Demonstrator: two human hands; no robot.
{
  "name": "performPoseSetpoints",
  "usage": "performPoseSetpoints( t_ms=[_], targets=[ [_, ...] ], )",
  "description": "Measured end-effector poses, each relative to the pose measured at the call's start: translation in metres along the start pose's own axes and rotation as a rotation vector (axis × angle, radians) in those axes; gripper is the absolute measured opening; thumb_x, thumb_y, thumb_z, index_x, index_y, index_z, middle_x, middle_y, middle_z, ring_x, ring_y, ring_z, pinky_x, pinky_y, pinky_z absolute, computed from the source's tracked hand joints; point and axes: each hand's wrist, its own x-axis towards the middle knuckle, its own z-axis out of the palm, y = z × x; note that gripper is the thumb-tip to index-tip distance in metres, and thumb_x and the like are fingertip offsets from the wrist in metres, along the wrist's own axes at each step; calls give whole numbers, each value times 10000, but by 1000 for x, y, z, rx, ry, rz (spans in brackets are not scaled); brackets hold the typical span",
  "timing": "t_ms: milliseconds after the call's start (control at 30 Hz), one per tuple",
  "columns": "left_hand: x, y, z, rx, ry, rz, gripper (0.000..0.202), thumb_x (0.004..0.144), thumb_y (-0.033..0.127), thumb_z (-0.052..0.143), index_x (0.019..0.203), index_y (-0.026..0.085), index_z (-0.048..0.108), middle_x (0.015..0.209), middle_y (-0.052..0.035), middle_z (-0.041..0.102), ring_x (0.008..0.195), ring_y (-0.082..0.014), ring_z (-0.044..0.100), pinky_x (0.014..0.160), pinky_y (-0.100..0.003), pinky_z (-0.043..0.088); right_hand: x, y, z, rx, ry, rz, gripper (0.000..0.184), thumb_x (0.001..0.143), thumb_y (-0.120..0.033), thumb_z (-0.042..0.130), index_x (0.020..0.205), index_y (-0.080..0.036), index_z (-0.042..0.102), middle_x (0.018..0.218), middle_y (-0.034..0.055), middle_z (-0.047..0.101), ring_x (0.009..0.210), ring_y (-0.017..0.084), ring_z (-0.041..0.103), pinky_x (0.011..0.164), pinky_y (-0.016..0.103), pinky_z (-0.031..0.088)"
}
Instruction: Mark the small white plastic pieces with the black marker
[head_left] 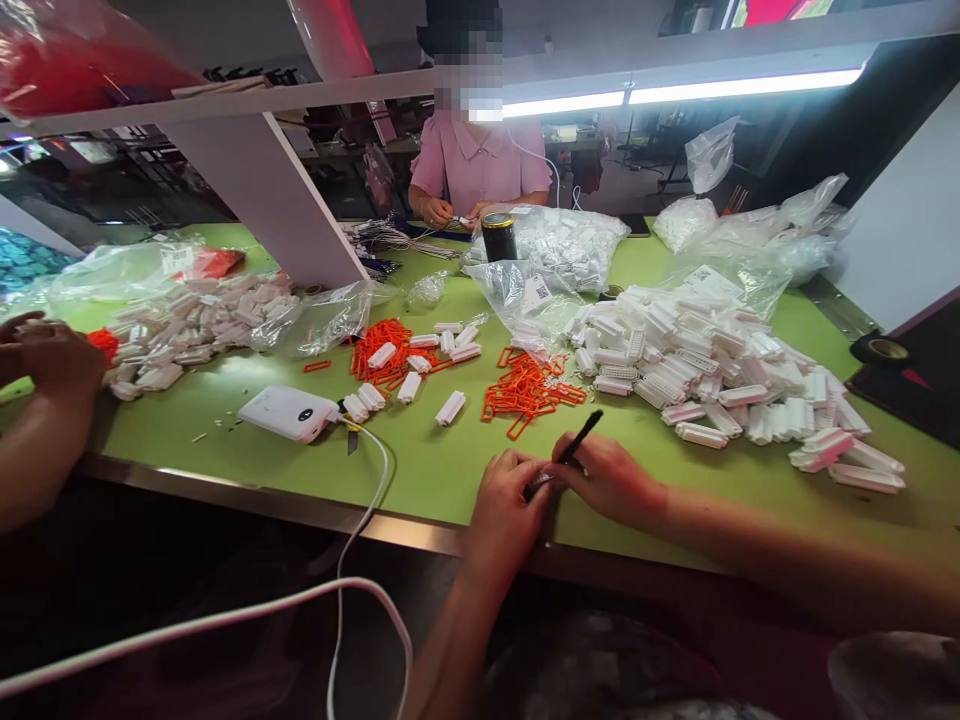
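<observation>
At the lower centre of the frame, both hands meet over the near edge of the green tabletop [420,460]. The right hand [606,480] pinches a black pen-like tool [582,434] between thumb and fingers, its upper end standing free above the grip. The left hand [508,505] is closed on a small pale piece [541,482], mostly hidden, so I cannot tell its kind. The tool's long axis runs diagonally: the free end points to the upper right, toward the pile of white connector housings [705,370], and the other slants to the lower left, into the left hand. The left hand probably steadies the piece while the right guides the tool; holding both low and close likely gives finer control. Orange rectangular frames [525,390] lie just beyond the hands, with the housings to their right, a layout that seems to keep loose parts within reach. A lone white housing [451,408] rests on the tabletop near the centre, its long axis also rising rightward. A white power bank [289,412] lies left of centre, apart from the hands, probably to leave their working space free.
</observation>
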Motion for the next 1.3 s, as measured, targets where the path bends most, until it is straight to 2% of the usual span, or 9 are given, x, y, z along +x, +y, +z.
performPoseSetpoints(
  t_ms=[200,333,733,933,1167,1233,1300],
  targets=[
    [-1,-1,2,6,9,12,179,908,209,752,1080,244,782,956,-42,692,977,-239,626,889,-378,498,4,5,1,266,38,192,382,981,-592,590,859,-230,576,686,-12,629,604,157,580,564,266,481],
    [-2,-3,2,9,14,19,174,905,204,755,1074,240,777,964,-45,694,985,-241,628,894,-384,503,4,5,0,313,33,204,375,959,-587,618,853,-231,563,689,-14,623,613,155,579,557,265,477],
    [-2,-2,2,5,10,24,151,926,219,724,1066,244,774,967,-49,695,992,-244,634,894,-388,503,4,-1,-2,256,32,198,363,976,-566,603,836,-232,585,696,-4,644,621,159,590,579,270,505],
    [-1,1,0,-11,-10,-4,166,918,217,734,1073,250,783,960,-47,688,1001,-248,625,903,-390,494,1,1,-1,109,23,111,300,1018,-484,574,867,-230,619,746,18,691,663,175,629,639,287,533],
    [-1,-2,0,19,-6,13,173,922,207,685,1059,251,781,957,-50,701,981,-250,629,879,-390,510,0,-5,0,-199,-12,-239,315,1097,-378,466,871,-212,609,748,41,658,685,181,603,684,296,486],
    [-2,-5,0,6,4,31,207,923,208,680,1106,255,763,1013,-55,722,1012,-253,644,916,-405,523,1,-5,-2,-269,-16,-298,318,1103,-350,463,851,-210,597,739,38,640,676,178,590,682,296,463],
    [-3,-6,0,-10,28,48,230,924,224,693,1149,253,736,1084,-61,740,1049,-257,656,958,-423,527,2,-4,-4,-297,-3,-299,308,1101,-340,476,849,-207,594,739,39,637,666,178,585,674,296,449]
  ],
)
